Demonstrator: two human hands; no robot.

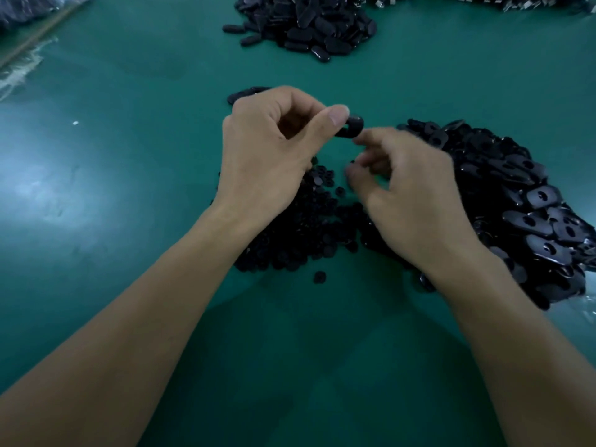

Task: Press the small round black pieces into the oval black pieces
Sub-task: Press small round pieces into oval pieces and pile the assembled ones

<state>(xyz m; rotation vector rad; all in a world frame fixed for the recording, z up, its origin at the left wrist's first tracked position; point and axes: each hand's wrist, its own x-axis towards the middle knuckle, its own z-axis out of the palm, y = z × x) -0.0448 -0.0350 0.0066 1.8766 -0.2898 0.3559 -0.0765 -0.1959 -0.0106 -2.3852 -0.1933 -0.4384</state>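
Left hand (267, 150) pinches 1 oval piece (352, 125) above worktop (129, 188). Right hand (409, 195) just beside it, blurred, fingers (358, 171) curled; contents cannot be told. Keep your oval piece steady, centre 1 of small round pieces (300, 233) heaped below over its hole, press squarely.

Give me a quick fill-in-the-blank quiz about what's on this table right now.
1. The oval black piece is pinched by the person's ___ hand.
2. The table is coloured ___.
3. The pile of holed oval pieces lies on the person's ___ side.
Missing words: left, green, right.
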